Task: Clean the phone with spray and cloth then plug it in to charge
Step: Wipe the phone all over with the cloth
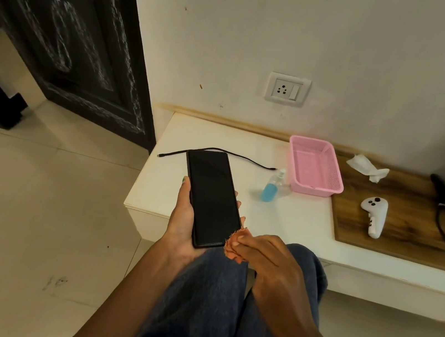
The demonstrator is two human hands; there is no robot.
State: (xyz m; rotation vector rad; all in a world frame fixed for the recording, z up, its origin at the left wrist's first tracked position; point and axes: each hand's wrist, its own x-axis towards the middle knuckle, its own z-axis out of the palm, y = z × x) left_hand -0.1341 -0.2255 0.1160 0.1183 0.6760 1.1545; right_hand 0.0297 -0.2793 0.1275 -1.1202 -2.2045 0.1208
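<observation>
one phone (212, 198), one orange cloth (234, 247), one black charging cable (218, 151), one spray bottle (272, 186) with blue liquid. one pink basket (316, 165), one crumpled white tissue (368, 166), one white game controller (373, 215), one wooden board (412, 216), one wall socket (287, 89). two hands: left hand (184, 220), right hand (268, 257). one white counter (172, 183).

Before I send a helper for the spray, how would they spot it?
On the white table below the wall socket, look beside the pink basket, on its left. The spray bottle is small, clear, and holds blue liquid.
</observation>
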